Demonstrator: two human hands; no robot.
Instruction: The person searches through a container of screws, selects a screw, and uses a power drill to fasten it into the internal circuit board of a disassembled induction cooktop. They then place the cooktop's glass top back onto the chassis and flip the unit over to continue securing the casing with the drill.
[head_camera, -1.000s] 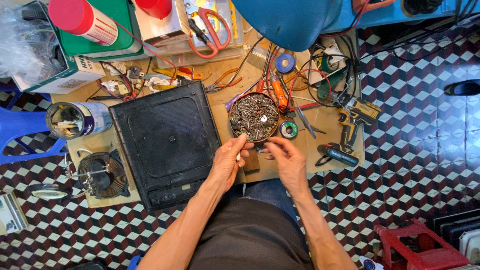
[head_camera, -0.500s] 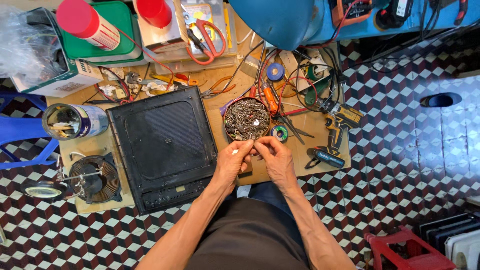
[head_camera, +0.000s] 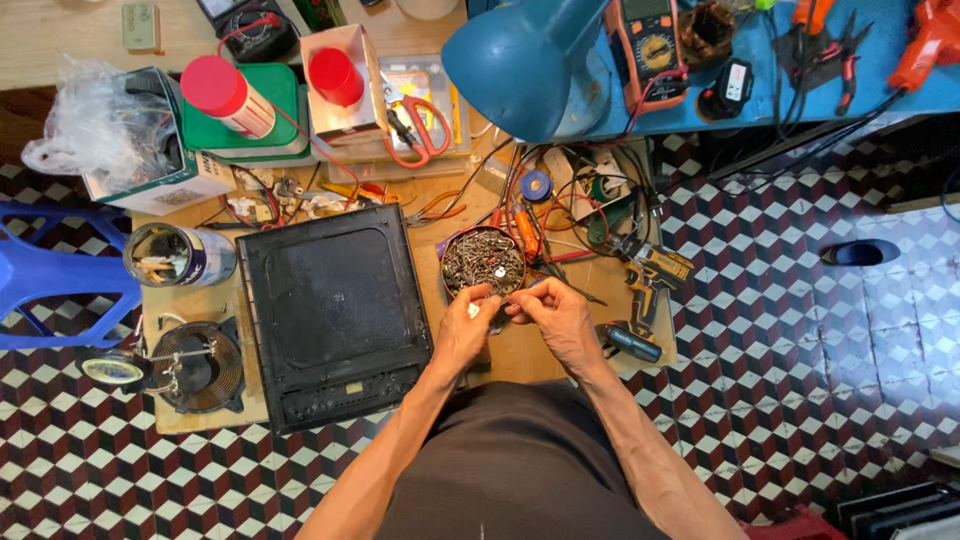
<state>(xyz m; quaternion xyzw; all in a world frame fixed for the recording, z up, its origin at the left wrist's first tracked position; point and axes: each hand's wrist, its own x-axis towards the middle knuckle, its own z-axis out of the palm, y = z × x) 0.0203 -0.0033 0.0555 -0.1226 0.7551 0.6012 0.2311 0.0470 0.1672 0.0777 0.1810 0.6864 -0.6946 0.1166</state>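
1. Since the earlier frames both hands have stayed together just below the round tin of screws (head_camera: 484, 262), while the view has shifted so the tin and hands sit lower and nearer the middle.
2. Left hand (head_camera: 466, 325) is pinched on a small pale part (head_camera: 474, 309) held between its fingertips, just under the tin's rim.
3. Right hand (head_camera: 553, 312) is curled with fingertips pointing at the left hand; it seems to grip something thin, but what it is cannot be told.
4. Both hands hover over the wooden tabletop (head_camera: 520, 350), touching or nearly touching each other.
5. Left of the hands lies a black square appliance casing (head_camera: 335, 310), flat on the tabletop.
6. Further left rests a round copper coil (head_camera: 203, 365), and above it a metal can (head_camera: 175, 257) lying on its side.
7. Right of the hands lie a yellow and black power drill (head_camera: 652, 275) and a dark screwdriver (head_camera: 630, 341).
8. Above the tin hangs a blue lamp shade (head_camera: 525, 60); red-handled scissors (head_camera: 420, 125) lie left of it.
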